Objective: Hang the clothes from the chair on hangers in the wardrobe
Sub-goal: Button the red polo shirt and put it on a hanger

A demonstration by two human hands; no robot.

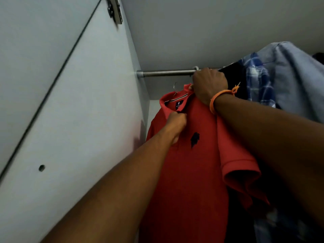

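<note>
Wardrobe (210,32): smooth pale grey panels are closing in the view on the left, back and top; the left wall is showing a dark seam and one small round hole.
Polo (189,172): a red knit shirt with a ribbed collar, short sleeves and a dark chest emblem is hanging inside the wardrobe, just below the rail, its body falling straight down.
Shirts (289,81): a light blue woven one and a blue-and-white checked one are hanging on the right end of the rail, with a dark garment between them and the polo.
Rail (168,73): a round grey metal tube is running from a socket on the left wall toward the right.
Right hand (208,85): it is reaching up beside the rail, fingers curling round the polo's collar and shoulder top; an orange band is circling the wrist.
Left hand (177,121): its fingers are pinching the polo's placket just under the collar.
Hanger (175,88): a thin wire hook is poking up out of the collar; whether it is touching the rail cannot be told.
</note>
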